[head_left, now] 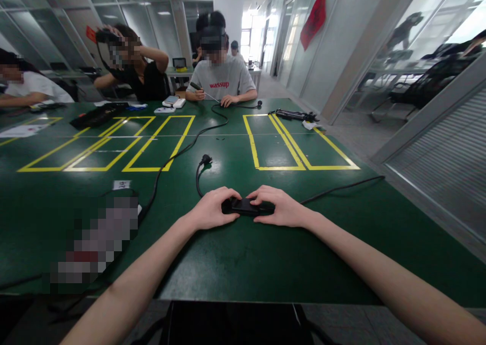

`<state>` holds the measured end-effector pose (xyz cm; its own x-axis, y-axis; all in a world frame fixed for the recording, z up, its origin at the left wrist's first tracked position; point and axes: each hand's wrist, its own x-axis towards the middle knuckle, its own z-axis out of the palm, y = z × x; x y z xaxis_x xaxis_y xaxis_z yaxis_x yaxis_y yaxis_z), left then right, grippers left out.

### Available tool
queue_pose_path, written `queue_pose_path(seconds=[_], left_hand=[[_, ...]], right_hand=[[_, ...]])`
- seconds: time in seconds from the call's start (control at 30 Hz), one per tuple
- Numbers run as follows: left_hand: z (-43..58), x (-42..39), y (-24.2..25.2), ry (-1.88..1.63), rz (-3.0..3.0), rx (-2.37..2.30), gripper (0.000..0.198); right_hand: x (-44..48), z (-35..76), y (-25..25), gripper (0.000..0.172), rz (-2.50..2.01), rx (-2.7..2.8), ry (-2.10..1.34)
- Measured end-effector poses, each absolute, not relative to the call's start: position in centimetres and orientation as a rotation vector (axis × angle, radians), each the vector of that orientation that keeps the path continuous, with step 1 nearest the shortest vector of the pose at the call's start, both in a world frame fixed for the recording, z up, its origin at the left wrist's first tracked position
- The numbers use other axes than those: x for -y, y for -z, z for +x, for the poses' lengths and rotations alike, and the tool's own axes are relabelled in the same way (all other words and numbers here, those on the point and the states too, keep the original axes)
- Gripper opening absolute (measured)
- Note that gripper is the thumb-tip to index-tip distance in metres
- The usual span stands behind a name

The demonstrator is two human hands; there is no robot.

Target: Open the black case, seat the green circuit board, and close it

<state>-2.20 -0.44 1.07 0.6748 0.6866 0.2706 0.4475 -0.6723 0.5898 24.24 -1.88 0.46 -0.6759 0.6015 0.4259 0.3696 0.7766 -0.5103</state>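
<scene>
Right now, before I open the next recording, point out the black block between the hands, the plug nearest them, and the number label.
Black block (247,205): head view, middle of its visible top.
Plug (205,159): head view, its black body.
Number label (122,185): head view, its printed face.

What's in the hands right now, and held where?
A black device, held by its two ends: left hand on the left end, right hand on the right.
</scene>
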Motion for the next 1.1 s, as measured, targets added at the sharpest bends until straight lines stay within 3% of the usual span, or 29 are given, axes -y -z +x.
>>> queue_pose_path(seconds=[0.17, 0.5, 0.8, 0.93, 1.1], left_hand=[[-1.8, 0.6, -1.3, -0.592, 2.53, -0.876, 0.024], [-1.2, 0.7, -1.9, -0.378, 2.827, -0.9, 0.026], [-1.2, 0.8, -1.7, -0.519, 2.881, -0.836, 0.035], [-1.1, 0.8, -1.7, -0.594, 2.979, -0.811, 0.036], [-0.8, 1.1, -2.3, -0.601, 3.063, -0.712, 0.035]], right_hand=[[1.8, 23.6, -0.3, 0.038, -0.871, 2.502, -0.349], [1.8, 23.3, -0.6, 0.029, -0.946, 2.654, -0.201], [2.2, 23.5, -0.9, 0.028, -0.914, 2.594, -0.247], [2.5, 23.7, -1.4, 0.039, -0.918, 2.406, -0.584], [2.6, 24.5, -2.3, 0.039, -0.821, 2.029, -1.599]])
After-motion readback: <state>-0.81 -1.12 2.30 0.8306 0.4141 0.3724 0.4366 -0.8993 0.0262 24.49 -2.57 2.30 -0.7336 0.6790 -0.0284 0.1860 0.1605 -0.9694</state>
